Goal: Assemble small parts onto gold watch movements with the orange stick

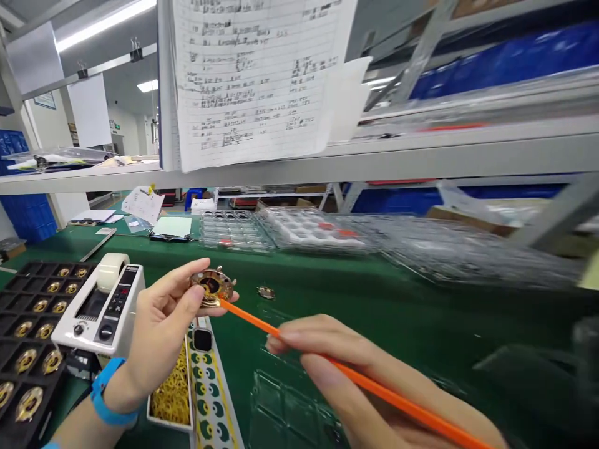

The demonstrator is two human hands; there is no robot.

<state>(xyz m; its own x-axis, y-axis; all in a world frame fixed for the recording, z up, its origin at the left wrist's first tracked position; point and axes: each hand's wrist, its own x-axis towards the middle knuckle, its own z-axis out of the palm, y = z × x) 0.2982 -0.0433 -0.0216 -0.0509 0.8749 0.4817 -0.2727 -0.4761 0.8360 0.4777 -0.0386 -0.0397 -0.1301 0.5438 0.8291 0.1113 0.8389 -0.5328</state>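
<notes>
My left hand [161, 321], with a blue band on its wrist, grips a round gold watch head [214, 285] by its edge between thumb and fingers. The watch head has a dark face and is tilted toward me. In my right hand [365, 374] is a thin orange stick [255, 320], held like a pen. Its tip touches, or lies very close to, the lower right rim of the watch head; I cannot tell which. A second small watch head [266, 292] lies on the green mat behind, apart from both hands.
On the left stand a white tape dispenser [105, 312] and a black tray [35, 337] of gold round parts. A white box of yellow pieces [173, 393] sits beside a sticker sheet [209, 393]. Clear plastic trays [290, 405] lie in front; a shelf [281, 178] crosses above.
</notes>
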